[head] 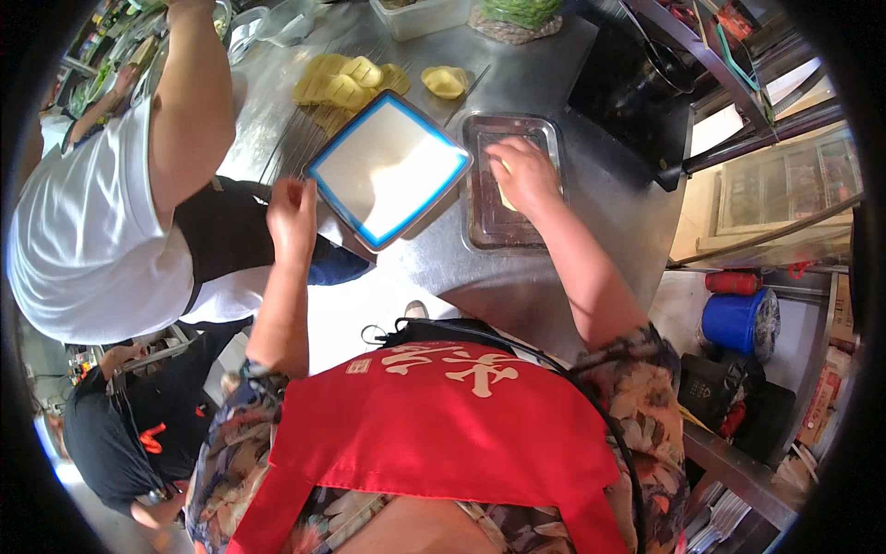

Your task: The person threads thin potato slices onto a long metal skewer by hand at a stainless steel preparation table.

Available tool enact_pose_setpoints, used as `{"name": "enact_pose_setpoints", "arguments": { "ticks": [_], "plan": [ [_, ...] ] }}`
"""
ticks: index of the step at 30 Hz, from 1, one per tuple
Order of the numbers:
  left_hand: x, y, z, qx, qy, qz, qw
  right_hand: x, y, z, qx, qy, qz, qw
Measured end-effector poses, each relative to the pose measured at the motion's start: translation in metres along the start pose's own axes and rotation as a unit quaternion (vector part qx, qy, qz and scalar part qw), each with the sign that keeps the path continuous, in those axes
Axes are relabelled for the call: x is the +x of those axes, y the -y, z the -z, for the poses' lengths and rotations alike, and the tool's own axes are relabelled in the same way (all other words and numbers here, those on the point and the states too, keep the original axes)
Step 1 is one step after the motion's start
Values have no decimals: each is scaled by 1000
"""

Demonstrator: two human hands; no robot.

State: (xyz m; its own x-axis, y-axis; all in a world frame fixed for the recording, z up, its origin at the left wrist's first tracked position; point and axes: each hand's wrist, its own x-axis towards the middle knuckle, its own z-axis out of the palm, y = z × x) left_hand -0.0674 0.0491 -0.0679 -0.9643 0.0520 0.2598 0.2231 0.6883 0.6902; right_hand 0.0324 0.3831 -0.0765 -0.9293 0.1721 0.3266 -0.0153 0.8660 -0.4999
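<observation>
My right hand (524, 174) is over a rectangular clear tray (512, 232) and holds a pale yellow slice (507, 197), mostly hidden under the fingers. My left hand (292, 211), its fingers curled together, is just left of a white square tray with a blue rim (391, 163); whether it grips anything thin cannot be seen. Behind the white tray lies a heap of yellow slices (346, 79) on thin skewers (277, 149). A few more yellow slices (445, 82) sit apart to the right, beside a single skewer (469, 93).
All this stands on a steel table (443, 270). At its back are a plastic container (422, 19) and a bag of green vegetables (519, 12); a black board (623, 104) lies right. A co-worker in a white shirt (104, 235) stands close on the left, another in black (124, 422) behind.
</observation>
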Motion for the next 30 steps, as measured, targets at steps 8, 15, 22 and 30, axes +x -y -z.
{"name": "enact_pose_setpoints", "arguments": {
  "ticks": [8,15,22,30],
  "plan": [
    [-54,-9,1,-321,172,326,872,90,-29,-74,-37,131,86,987],
    [-57,-24,-17,-390,219,352,822,97,-34,-76,-13,171,98,980],
    [-57,-29,-27,-415,209,346,815,62,-43,-40,38,221,162,961],
    [-58,-22,-32,-426,186,350,813,8,-53,-7,-21,256,162,953]
  ]
}}
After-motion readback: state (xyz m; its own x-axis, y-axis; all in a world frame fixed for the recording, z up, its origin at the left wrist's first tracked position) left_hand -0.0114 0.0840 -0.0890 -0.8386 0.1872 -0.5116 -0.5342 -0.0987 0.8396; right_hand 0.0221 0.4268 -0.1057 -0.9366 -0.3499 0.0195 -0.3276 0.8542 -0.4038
